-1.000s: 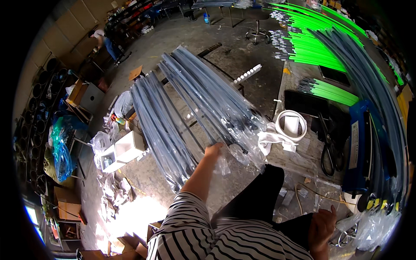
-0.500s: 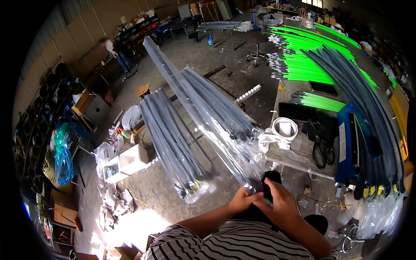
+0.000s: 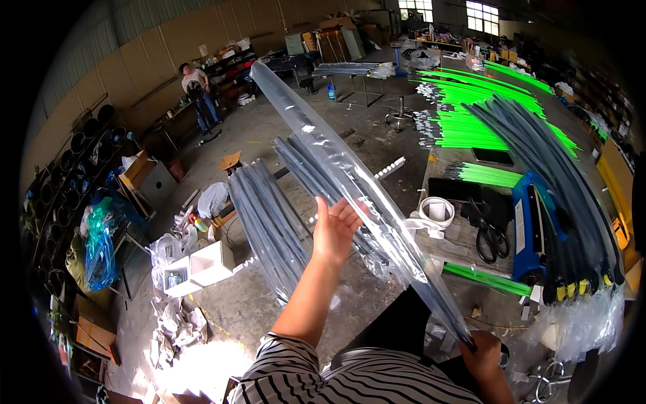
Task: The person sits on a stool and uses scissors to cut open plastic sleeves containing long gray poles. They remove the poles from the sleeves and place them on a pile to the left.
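Note:
A long, narrow clear plastic sleeve (image 3: 336,151) slants across the middle, from far left down to near right. Something dark shows through it, mostly toward the near end. My right hand (image 3: 483,355) is closed around that near end at the lower right. Palm up, my left hand (image 3: 338,229) has its fingers spread at the sleeve's left edge, about midway along; the fingertips seem to pass beneath the plastic, and whether they bear it I cannot tell. Below the sleeve lie a plastic-wrapped bundle of dark rods (image 3: 299,168) and a second wrapped bundle (image 3: 264,222).
On the right-hand bench are scissors (image 3: 492,241), a white tape roll (image 3: 437,211), a blue boxy device (image 3: 529,229), green rods (image 3: 471,128) and dark wrapped rods (image 3: 572,195). White boxes (image 3: 210,264) and crumpled paper (image 3: 176,322) sit at left. Another person (image 3: 198,94) stands far back.
Both hands were together at the sleeve's near end. That end has moved right with my right hand, while my left hand has let go and reached forward, opening. The view has tilted up slightly.

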A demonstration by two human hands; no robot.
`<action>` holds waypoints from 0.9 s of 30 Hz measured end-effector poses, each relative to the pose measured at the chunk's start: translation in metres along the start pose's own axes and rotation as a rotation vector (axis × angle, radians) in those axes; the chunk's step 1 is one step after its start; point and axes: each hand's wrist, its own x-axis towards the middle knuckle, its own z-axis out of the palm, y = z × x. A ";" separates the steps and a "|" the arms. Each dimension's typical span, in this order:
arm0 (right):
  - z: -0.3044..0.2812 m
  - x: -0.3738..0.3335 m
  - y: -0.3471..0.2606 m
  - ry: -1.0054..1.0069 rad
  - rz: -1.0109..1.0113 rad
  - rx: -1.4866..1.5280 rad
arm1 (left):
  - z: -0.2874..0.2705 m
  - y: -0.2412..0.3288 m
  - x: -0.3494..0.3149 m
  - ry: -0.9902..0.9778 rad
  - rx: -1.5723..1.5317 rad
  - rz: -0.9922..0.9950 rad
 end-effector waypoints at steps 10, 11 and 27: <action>-0.016 -0.020 0.002 0.031 0.025 -0.057 | 0.025 -0.054 -0.029 -0.099 0.216 -0.083; -0.018 -0.017 0.002 0.041 0.055 -0.046 | 0.031 -0.065 -0.039 -0.145 0.266 -0.132; -0.058 -0.045 0.052 0.416 0.918 1.062 | 0.007 -0.046 -0.012 -0.243 0.194 -0.161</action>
